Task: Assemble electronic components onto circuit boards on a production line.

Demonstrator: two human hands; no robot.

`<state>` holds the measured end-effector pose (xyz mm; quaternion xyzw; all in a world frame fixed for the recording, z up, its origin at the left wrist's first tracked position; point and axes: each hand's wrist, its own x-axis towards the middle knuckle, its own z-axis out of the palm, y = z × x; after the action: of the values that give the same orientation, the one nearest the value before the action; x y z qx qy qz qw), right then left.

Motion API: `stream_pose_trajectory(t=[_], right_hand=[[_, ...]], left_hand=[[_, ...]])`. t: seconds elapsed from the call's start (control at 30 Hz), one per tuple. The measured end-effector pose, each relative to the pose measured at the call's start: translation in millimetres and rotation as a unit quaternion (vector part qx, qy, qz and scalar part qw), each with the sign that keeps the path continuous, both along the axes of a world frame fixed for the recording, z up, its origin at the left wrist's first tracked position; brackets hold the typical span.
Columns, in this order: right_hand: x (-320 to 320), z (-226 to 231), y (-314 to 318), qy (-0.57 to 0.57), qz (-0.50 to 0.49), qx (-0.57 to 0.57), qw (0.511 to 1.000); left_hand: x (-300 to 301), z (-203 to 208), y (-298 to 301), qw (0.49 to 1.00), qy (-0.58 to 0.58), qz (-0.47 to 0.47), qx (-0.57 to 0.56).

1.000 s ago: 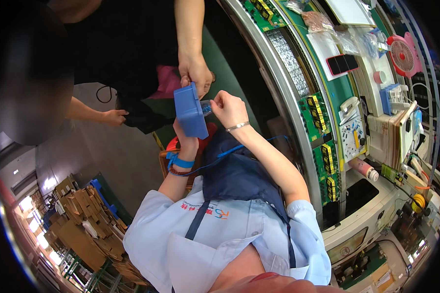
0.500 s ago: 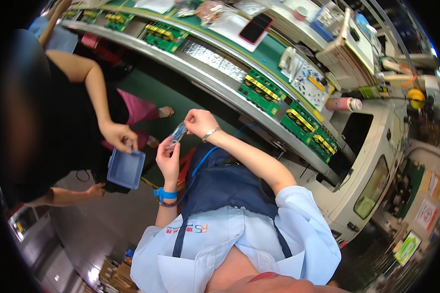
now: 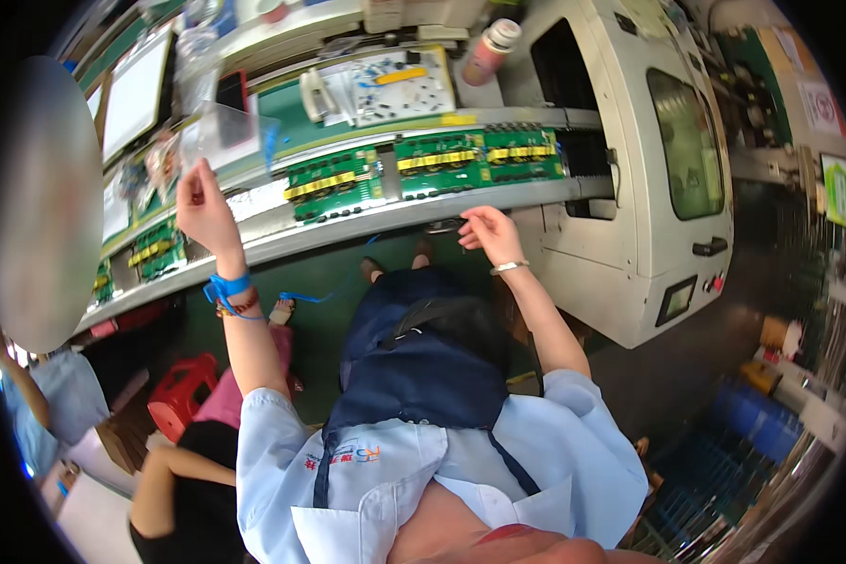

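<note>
My left hand is raised over the conveyor's left part, its fingertips closed on the edge of a clear plastic bag. Small blue parts show at the bag's right side. A blue strap circles that wrist. Lower and to the right, my right hand is just in front of the conveyor's edge, fingers loosely curled and apart. No held thing shows in it. Green circuit boards with yellow-wrapped parts lie on the conveyor between and beyond my hands.
The metal conveyor rail runs across into a pale machine at right. Behind it lie a sheet with small loose parts, a white handset and a pink bottle. A red stool and another person's arm are at left.
My view has turned toward the conveyor. My hands have parted: the left carries the bag over the conveyor, and the right has let go of it. The person with the blue tray has left view.
</note>
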<state>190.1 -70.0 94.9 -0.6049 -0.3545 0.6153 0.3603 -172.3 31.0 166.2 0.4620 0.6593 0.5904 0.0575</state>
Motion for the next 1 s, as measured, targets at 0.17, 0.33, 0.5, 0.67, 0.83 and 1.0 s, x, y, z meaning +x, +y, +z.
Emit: stream_pose_trajectory(t=[0.17,0.33,0.5,0.67,0.83,1.0], right_hand=[[75.2,-43.0,-32.4,-0.074,-0.107,-0.014,0.991],[134.9,-68.5,-7.9,-0.411,-0.071,0.171,0.893],[162.3,-61.8,48.5,-0.501,0.084,0.291,0.811],[174.2,-70.6,76.2,-0.474,0.18,0.319,0.801],[180.8,-78.4,78.3,-0.475,0.243,0.295,0.792],[188.1,-73.9,66.7,-0.465,0.273,0.264,0.8]], left_hand=[[32.5,-42.1,33.8,0.995,0.042,-0.054,-0.069],[154.2,-81.2,-21.5,0.943,0.041,-0.311,-0.112],[299.3,-110.4,-38.5,0.837,0.141,-0.512,-0.13],[357.1,-146.3,-24.9,0.856,0.153,-0.472,-0.143],[374.6,-162.3,-20.8,0.84,0.194,-0.472,-0.185],[375.9,-152.8,-33.1,0.811,0.235,-0.495,-0.205]])
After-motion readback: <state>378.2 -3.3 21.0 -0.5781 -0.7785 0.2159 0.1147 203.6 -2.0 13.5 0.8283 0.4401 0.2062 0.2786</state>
